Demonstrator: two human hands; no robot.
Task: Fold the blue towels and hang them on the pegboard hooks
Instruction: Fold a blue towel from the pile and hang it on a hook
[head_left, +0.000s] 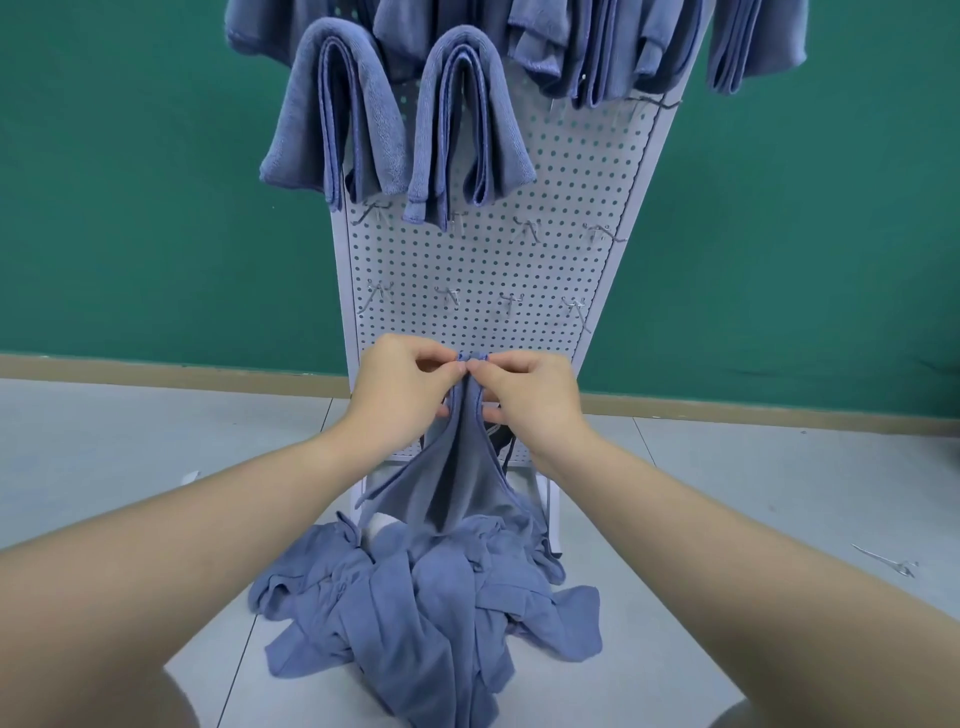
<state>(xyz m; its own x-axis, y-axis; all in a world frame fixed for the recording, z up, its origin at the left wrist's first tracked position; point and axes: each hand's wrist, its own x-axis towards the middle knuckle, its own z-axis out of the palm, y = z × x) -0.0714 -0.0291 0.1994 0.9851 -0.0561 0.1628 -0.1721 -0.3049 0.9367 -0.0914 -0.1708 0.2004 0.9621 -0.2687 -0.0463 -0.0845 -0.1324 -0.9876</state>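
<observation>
Before a white perforated pegboard (488, 260) draped with folded terry towels (457, 130), a left hand (400, 384) and right hand (530, 395) pinch one blue towel (462, 478) by its top edge above a rumpled pile (415, 597) on the tiled floor (130, 457).

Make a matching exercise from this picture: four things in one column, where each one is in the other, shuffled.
Things:
1. towel pile
2. folded towels
3. lifted towel
4. loose hook

Places:
A. pinched at its top edge by left hand and right hand
B. on the floor, far right
C. draped over pegboard hooks
D. heaped at the pegboard's foot

Pairs: 1-D, 2-C, 3-A, 4-B
</observation>
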